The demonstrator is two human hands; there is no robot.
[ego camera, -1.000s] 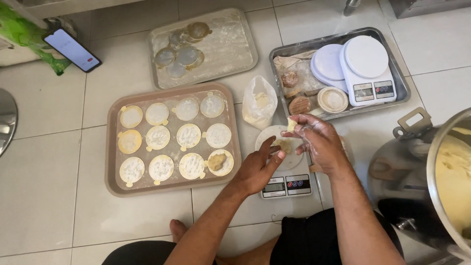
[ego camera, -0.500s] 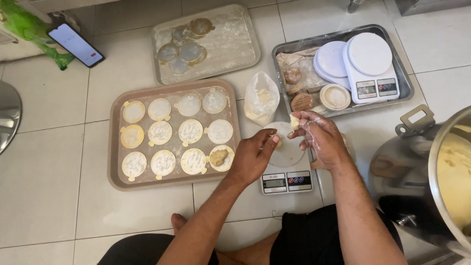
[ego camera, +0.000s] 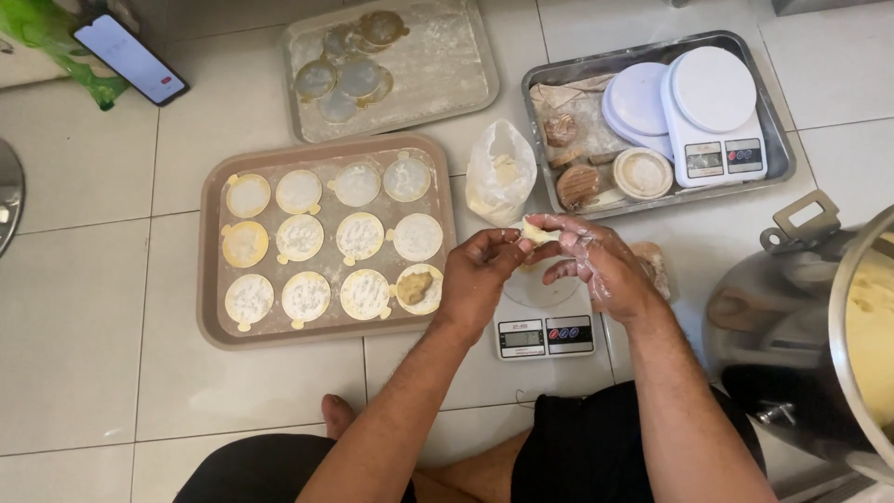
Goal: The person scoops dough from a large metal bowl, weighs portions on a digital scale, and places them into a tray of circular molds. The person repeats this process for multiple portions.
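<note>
1. The left hand [ego camera: 480, 270] and the right hand [ego camera: 596, 261] meet above a small white kitchen scale [ego camera: 545, 321] that stands on the tiled floor [ego camera: 84, 354].
2. A small piece of pale yellow dough [ego camera: 538, 231] is between the two hands. The right hand's fingertips are closed around its right end, and the left hand's thumb and fingertips pinch its left end.
3. The dough is held in the air, over the back edge of the scale's round plate, and does not touch it.
4. The right hand is dusted with white flour.
5. To the left of the hands lies a brown tray [ego camera: 212, 279] with rows of round floured discs; the disc [ego camera: 416, 287] nearest the left hand carries a lump of brownish filling.
6. Just behind the hands stands a clear plastic bag [ego camera: 500, 172] with flour inside.
7. Behind it to the right is a steel tray [ego camera: 778, 158] with a second white scale [ego camera: 712, 116] and some wooden moulds.
8. A large steel pot [ego camera: 838, 345] stands at the right, close to the right forearm.
</note>
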